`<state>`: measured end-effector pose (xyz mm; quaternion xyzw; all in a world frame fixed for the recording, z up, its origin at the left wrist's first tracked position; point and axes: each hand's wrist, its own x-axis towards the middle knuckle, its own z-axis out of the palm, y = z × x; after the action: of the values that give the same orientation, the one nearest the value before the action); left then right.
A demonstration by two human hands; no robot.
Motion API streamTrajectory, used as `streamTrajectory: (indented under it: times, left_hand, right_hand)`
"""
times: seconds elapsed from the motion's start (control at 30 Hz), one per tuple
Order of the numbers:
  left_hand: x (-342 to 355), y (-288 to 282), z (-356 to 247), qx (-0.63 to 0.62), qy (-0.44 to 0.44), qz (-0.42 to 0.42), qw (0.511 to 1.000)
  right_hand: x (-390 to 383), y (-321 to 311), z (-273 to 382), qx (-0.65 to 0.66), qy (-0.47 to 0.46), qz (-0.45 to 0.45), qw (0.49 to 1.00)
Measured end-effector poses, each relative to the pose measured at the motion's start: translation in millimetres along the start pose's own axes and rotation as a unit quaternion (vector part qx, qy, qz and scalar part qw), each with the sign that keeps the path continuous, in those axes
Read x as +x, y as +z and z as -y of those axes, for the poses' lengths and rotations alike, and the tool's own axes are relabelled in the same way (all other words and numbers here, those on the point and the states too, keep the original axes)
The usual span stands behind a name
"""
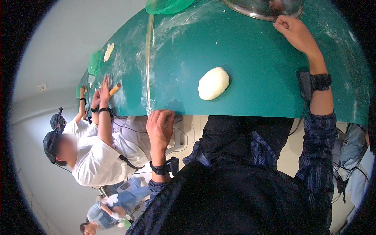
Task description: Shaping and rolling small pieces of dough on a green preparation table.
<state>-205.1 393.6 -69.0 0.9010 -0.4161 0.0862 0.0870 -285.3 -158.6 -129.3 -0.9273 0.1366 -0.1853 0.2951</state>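
Observation:
A smooth, pale oval lump of dough (213,83) lies on the green tabletop (254,74) in front of me, touched by neither hand. My left hand (159,126) rests at the near table edge, left of the dough, its fingers loosely bent and nothing visible in them. To the far right, my right hand (294,33) is over the table with its fingers curled closed, right beside the rim of a metal bowl (250,13). Whether anything is pinched in those fingers is hidden.
A clear strip (148,66) crosses the table left of the dough. Flour smears the surface. Green baskets (94,63) stand farther off, one at the top edge. On the left a co-worker (98,156) handles a wooden rolling pin (115,89); flattened dough (108,52) lies beyond.

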Motion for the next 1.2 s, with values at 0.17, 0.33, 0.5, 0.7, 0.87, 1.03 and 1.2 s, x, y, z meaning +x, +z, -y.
streamTrajectory:
  times: [0.17,0.33,0.5,0.7,0.87,1.03,1.2]
  left_hand:
    - [26.9,18.8,-15.5,-0.314,-0.127,-0.005,0.941]
    - [58.0,42.7,-34.8,-0.501,-0.146,-0.019,0.853]
    - [73.2,45.7,-42.0,-0.375,-0.108,-0.029,0.920]
    - [64.1,40.7,-17.1,-0.113,-0.071,-0.063,0.989]
    - [34.5,37.5,-29.7,0.043,-0.001,0.027,0.999]
    - [33.6,44.7,-38.3,0.049,-0.030,0.061,0.996]
    - [64.1,47.7,-42.8,0.060,-0.028,0.061,0.996]
  right_hand:
    - [-5.1,-5.5,0.6,0.009,0.014,-0.009,1.000]
    - [-4.7,-7.5,5.3,0.009,0.031,-0.010,0.999]
    - [-7.6,-8.6,6.3,0.004,0.037,-0.011,0.999]
    - [-4.4,-7.0,7.8,-0.002,0.049,0.003,0.999]
    - [-3.9,-5.6,-2.5,0.020,0.037,0.000,0.999]
    - [-1.0,-5.7,0.9,0.006,0.027,0.007,1.000]
    - [-2.7,-14.3,15.4,-0.019,0.044,0.012,0.999]
